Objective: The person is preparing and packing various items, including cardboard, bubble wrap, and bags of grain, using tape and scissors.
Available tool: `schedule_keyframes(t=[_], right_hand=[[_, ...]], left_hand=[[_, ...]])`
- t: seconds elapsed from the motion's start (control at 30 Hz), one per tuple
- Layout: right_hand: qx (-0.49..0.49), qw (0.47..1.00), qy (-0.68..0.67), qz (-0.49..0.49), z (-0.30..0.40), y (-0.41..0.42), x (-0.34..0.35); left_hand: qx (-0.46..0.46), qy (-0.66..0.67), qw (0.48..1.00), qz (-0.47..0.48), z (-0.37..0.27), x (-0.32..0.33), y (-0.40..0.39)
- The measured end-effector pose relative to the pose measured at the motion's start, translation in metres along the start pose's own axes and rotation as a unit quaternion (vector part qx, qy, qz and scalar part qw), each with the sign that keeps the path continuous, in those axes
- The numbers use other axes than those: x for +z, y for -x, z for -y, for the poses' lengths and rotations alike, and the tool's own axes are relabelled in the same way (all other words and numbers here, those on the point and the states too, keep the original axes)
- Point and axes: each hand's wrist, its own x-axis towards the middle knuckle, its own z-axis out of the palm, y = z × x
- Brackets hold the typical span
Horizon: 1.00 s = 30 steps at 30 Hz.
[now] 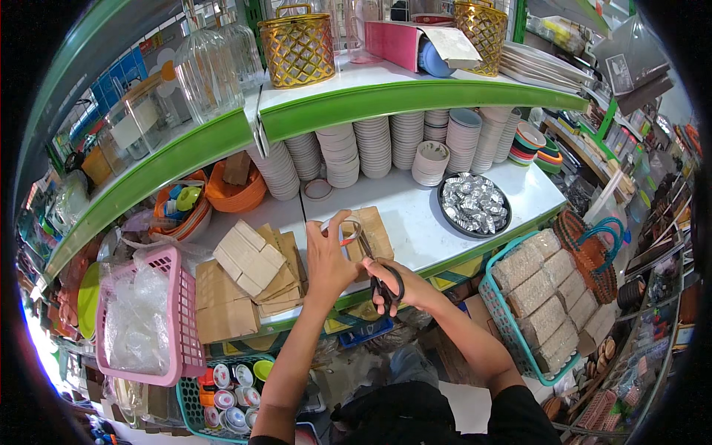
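Observation:
My left hand (pixel 329 258) holds a roll of clear adhesive tape (pixel 351 238) with its fingers curled about the ring. In my right hand (pixel 409 286) is a pair of scissors (pixel 389 286) with black handles, their blades pointing up toward the tape. A piece of brown cardboard (pixel 379 225) lies flat on the white shelf (pixel 411 206) just behind both hands. Left of my left hand, a stack of flattened cardboard pieces (pixel 250 261) rests near the shelf's front edge. Whether the blades touch the tape is hard to see.
A black tray of foil cups (pixel 475 204) sits at right, before stacked white bowls (pixel 372 147). A pink basket of bubble wrap (pixel 181 322) stands left. A teal basket (pixel 495 300) with wrapped packages (pixel 537 286) is right. The green-edged upper shelf (pixel 411 94) overhangs.

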Motion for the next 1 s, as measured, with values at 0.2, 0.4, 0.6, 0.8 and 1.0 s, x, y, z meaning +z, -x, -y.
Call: schedule_keyframes(t=[0.2, 0.4, 0.6, 0.8, 1.0], right_hand=[[-0.005, 1.0, 0.009, 0.001, 0.0, 0.0, 0.001], [-0.003, 1.0, 0.025, 0.012, 0.001, -0.001, -0.003], [0.019, 0.999, -0.008, 0.032, -0.006, -0.006, -0.009], [0.045, 0.994, -0.024, 0.096, 0.0, -0.007, -0.024], [0.035, 0.99, -0.04, 0.132, 0.012, 0.0, -0.043]], left_hand=[[-0.002, 0.012, 1.0, 0.003, -0.002, -0.002, 0.0], [-0.009, -0.015, 1.0, 0.004, -0.003, -0.001, 0.002], [-0.017, -0.045, 0.998, -0.037, -0.004, 0.001, 0.005], [-0.004, -0.172, 0.983, -0.065, -0.009, -0.006, 0.002], [-0.039, -0.156, 0.986, -0.041, -0.013, -0.008, -0.004]])
